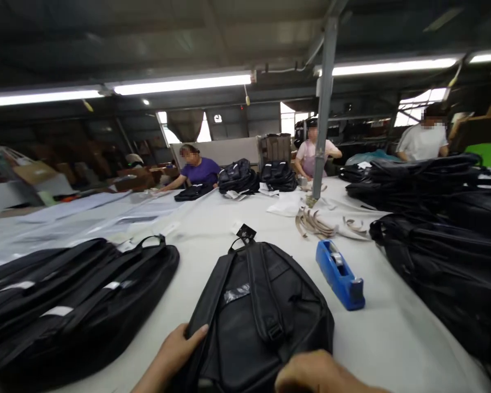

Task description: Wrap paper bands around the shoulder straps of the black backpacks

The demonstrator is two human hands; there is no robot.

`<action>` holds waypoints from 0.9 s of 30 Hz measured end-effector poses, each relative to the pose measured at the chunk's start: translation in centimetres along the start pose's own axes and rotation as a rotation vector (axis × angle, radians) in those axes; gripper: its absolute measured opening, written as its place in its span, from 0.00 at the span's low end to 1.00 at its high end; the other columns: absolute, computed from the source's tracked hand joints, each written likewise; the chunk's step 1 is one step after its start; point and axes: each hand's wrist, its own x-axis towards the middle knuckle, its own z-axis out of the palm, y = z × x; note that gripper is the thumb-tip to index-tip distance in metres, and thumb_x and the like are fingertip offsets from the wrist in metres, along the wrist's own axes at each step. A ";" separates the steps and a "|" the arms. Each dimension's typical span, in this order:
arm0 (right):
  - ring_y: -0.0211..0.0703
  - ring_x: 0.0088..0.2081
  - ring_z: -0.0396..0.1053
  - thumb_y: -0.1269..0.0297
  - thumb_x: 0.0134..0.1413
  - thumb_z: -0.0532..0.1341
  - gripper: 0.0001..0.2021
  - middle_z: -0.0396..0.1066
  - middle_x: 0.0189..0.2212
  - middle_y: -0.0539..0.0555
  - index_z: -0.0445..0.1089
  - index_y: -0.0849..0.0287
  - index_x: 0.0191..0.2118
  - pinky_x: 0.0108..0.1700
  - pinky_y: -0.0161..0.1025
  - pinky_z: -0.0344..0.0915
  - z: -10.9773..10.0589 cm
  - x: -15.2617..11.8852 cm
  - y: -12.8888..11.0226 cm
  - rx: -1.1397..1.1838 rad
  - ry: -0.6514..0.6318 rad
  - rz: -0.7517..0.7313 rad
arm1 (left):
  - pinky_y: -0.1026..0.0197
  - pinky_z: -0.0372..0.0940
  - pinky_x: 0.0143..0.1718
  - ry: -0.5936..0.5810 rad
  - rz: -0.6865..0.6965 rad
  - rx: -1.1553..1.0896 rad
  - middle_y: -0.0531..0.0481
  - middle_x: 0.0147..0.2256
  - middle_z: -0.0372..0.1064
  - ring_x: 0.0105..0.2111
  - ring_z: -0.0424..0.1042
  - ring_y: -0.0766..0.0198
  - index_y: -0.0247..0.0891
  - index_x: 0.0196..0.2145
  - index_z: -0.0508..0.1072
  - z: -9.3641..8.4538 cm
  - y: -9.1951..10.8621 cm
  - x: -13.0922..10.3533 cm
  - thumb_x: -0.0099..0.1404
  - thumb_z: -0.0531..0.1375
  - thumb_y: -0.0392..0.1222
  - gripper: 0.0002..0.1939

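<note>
A black backpack point(245, 311) lies on the white table before me, its shoulder straps facing up and its top handle pointing away. A black hang tag point(246, 232) is at the handle, and a shiny clear patch point(236, 293) shows between the straps. My left hand point(175, 352) grips the bag's left side, thumb on top and fingers hidden beneath. Over the lower right part of the bag, my right hand point(313, 374) is curled closed and slightly blurred; whatever is in its fingers is hidden. A blue tape dispenser point(341, 275) stands to the right of the bag.
Black backpacks point(77, 305) lie at left; a tall pile of them point(445, 245) fills the right. Beige strips point(313, 222) lie by a grey post point(323, 109). Across the white table point(204, 229), several people work near more stacked bags point(238, 177).
</note>
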 end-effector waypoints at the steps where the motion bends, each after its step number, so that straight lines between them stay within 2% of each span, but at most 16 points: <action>1: 0.45 0.42 0.73 0.63 0.54 0.58 0.12 0.77 0.39 0.51 0.74 0.52 0.43 0.46 0.36 0.67 -0.8 1.2 0.3 -0.021 0.050 0.025 | 0.45 0.66 0.51 0.040 0.011 0.020 0.38 0.35 0.78 0.44 0.74 0.37 0.36 0.28 0.74 0.0 -0.7 0.1 0.43 0.69 0.53 0.20; 3: 0.47 0.45 0.72 0.63 0.56 0.56 0.15 0.75 0.44 0.56 0.71 0.57 0.48 0.50 0.40 0.65 -2.4 3.9 1.4 -0.122 0.183 0.108 | 0.51 0.68 0.49 0.018 -0.001 -0.073 0.41 0.38 0.78 0.45 0.75 0.43 0.36 0.33 0.75 -0.2 -1.5 -0.5 0.44 0.70 0.52 0.21; 5: 0.51 0.47 0.71 0.59 0.57 0.55 0.20 0.73 0.46 0.62 0.67 0.61 0.53 0.50 0.44 0.65 -3.1 6.8 2.7 -0.263 0.219 0.223 | 0.54 0.70 0.46 -0.083 -0.064 -0.242 0.41 0.38 0.78 0.43 0.76 0.46 0.34 0.37 0.76 -0.4 -1.7 -1.7 0.44 0.70 0.53 0.25; 8: 0.59 0.46 0.72 0.50 0.55 0.58 0.30 0.73 0.45 0.68 0.60 0.66 0.58 0.47 0.50 0.65 -2.0 10.5 4.8 -0.429 0.106 0.413 | 0.54 0.71 0.44 -0.235 -0.127 -0.507 0.41 0.38 0.79 0.42 0.77 0.48 0.33 0.46 0.74 -1.1 -1.7 -3.6 0.46 0.71 0.54 0.33; 10: 0.63 0.47 0.71 0.48 0.47 0.64 0.39 0.72 0.45 0.71 0.57 0.68 0.61 0.47 0.52 0.65 -0.4 12.1 5.9 -0.475 0.061 0.454 | 0.54 0.71 0.43 -0.231 -0.169 -0.616 0.42 0.38 0.79 0.40 0.77 0.49 0.33 0.51 0.71 -2.0 -1.7 -4.1 0.46 0.71 0.51 0.36; 12: 0.63 0.48 0.70 0.51 0.39 0.69 0.45 0.71 0.48 0.72 0.56 0.69 0.61 0.47 0.51 0.65 1.0 13.1 6.6 -0.421 0.081 0.453 | 0.55 0.71 0.40 -0.135 -0.216 -0.651 0.43 0.37 0.79 0.37 0.77 0.51 0.34 0.55 0.66 -3.5 -1.8 -3.5 0.47 0.72 0.46 0.39; 13: 0.62 0.48 0.70 0.53 0.35 0.71 0.45 0.71 0.48 0.71 0.59 0.69 0.59 0.47 0.50 0.66 1.4 13.3 6.9 -0.352 0.097 0.462 | 0.55 0.71 0.40 -0.076 -0.225 -0.633 0.43 0.36 0.79 0.36 0.77 0.53 0.34 0.56 0.65 -4.4 -1.8 -2.9 0.47 0.71 0.44 0.40; 15: 0.57 0.43 0.72 0.58 0.31 0.72 0.35 0.73 0.43 0.66 0.67 0.68 0.49 0.41 0.44 0.68 1.3 13.4 7.2 -0.134 0.097 0.522 | 0.54 0.70 0.43 0.052 -0.200 -0.493 0.41 0.38 0.78 0.37 0.77 0.53 0.33 0.57 0.65 -6.1 -1.7 -1.3 0.50 0.69 0.41 0.36; 18: 0.44 0.29 0.71 0.65 0.37 0.68 0.16 0.74 0.28 0.54 0.71 0.65 0.36 0.29 0.35 0.66 -0.8 12.8 7.7 0.261 0.078 0.592 | 0.43 0.64 0.52 0.324 -0.136 0.054 0.33 0.43 0.74 0.47 0.72 0.42 0.28 0.52 0.69 -7.2 -1.2 0.6 0.55 0.64 0.43 0.28; 20: 0.38 0.25 0.69 0.67 0.43 0.66 0.10 0.71 0.23 0.50 0.71 0.65 0.34 0.26 0.32 0.64 -3.2 12.0 8.2 0.384 0.163 0.583 | 0.38 0.57 0.57 0.492 0.056 0.389 0.29 0.49 0.70 0.53 0.66 0.37 0.27 0.50 0.70 -6.1 -0.5 0.2 0.58 0.61 0.46 0.26; 21: 0.37 0.24 0.68 0.67 0.45 0.65 0.10 0.71 0.23 0.50 0.71 0.66 0.35 0.27 0.32 0.64 -4.5 11.5 8.5 0.359 0.245 0.554 | 0.39 0.56 0.58 0.502 0.208 0.464 0.29 0.51 0.68 0.55 0.65 0.38 0.28 0.51 0.70 -5.0 0.0 -0.5 0.60 0.59 0.48 0.26; 22: 0.37 0.25 0.69 0.66 0.48 0.65 0.10 0.72 0.25 0.50 0.72 0.67 0.36 0.28 0.33 0.65 -5.8 11.0 8.9 0.287 0.334 0.507 | 0.42 0.56 0.60 0.453 0.387 0.475 0.31 0.53 0.67 0.56 0.64 0.42 0.29 0.52 0.69 -3.5 0.5 -1.6 0.61 0.58 0.49 0.26; 23: 0.38 0.27 0.69 0.65 0.52 0.64 0.11 0.72 0.28 0.52 0.72 0.67 0.38 0.31 0.34 0.67 -7.1 10.4 9.3 0.197 0.421 0.451 | 0.47 0.57 0.60 0.328 0.546 0.442 0.33 0.53 0.67 0.56 0.65 0.46 0.32 0.53 0.69 -1.8 1.0 -3.0 0.61 0.58 0.50 0.26; 25: 0.41 0.35 0.71 0.61 0.59 0.61 0.13 0.72 0.37 0.54 0.70 0.66 0.44 0.37 0.39 0.70 -9.1 9.1 9.9 0.040 0.538 0.351 | 0.49 0.57 0.61 -0.020 0.752 0.446 0.39 0.58 0.64 0.60 0.61 0.49 0.39 0.56 0.67 2.1 1.7 -5.9 0.61 0.60 0.49 0.27; 26: 0.43 0.39 0.71 0.60 0.61 0.60 0.14 0.71 0.42 0.55 0.69 0.65 0.47 0.40 0.42 0.71 -9.8 8.5 10.0 -0.010 0.567 0.313 | 0.45 0.53 0.62 -0.167 0.812 0.510 0.41 0.61 0.61 0.62 0.57 0.46 0.42 0.58 0.65 4.0 1.9 -7.1 0.58 0.62 0.47 0.30; 27: 0.45 0.42 0.70 0.59 0.62 0.59 0.16 0.69 0.46 0.56 0.67 0.64 0.50 0.43 0.45 0.71 -10.2 8.0 10.1 -0.042 0.574 0.286 | 0.39 0.49 0.63 -0.238 0.836 0.580 0.42 0.62 0.59 0.63 0.55 0.43 0.44 0.59 0.65 5.7 1.9 -8.1 0.55 0.64 0.44 0.33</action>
